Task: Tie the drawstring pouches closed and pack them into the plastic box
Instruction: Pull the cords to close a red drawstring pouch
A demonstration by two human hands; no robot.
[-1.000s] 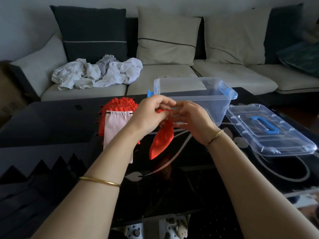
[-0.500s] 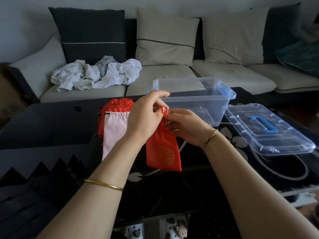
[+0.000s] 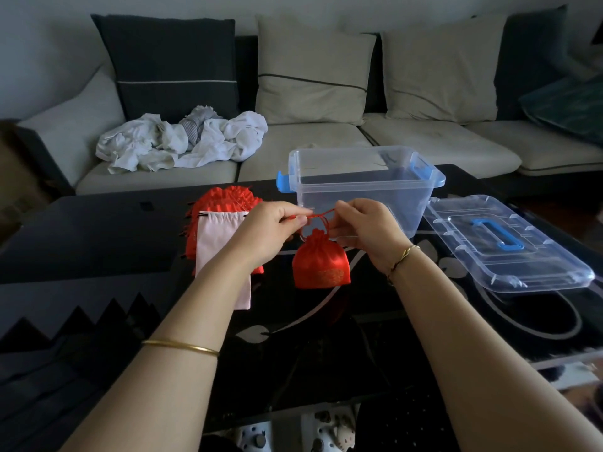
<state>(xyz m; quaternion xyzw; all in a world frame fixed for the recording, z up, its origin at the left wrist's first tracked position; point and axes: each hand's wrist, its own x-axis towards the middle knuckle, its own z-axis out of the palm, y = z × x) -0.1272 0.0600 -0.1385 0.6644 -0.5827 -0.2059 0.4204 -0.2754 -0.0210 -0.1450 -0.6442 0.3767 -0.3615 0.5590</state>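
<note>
Far left on the dark surface (image 3: pixel 98 243) sat a pile of flat red pouches (image 3: pixel 228 200) with a pale pink pouch (image 3: pixel 222 249) lying on top, none of them cinched as far as I could tell. Next over, my left grip (image 3: pixel 270 230) was pinched on one end of the red drawstring (image 3: pixel 321 216) and my right grip (image 3: pixel 365 230) was pinched on the other end, with the cord stretched between them. The red pouch (image 3: pixel 321 265) hung under the cord with its neck already gathered. It was in front of the box, and I honestly couldn't tell if its bottom touched the surface. My read was that it's super light, soft and kinda slick, satin-looking stuff, so I'd hold it by the cords or the bunched neck, not the floppy body. Behind the right grip stood the clear plastic box (image 3: pixel 421 220) with blue latches, open on top, and through the walls I saw no pouches in it. Just beside it on the right, the lid (image 3: pixel 535 272) lay flat with its blue handle facing up.
</note>
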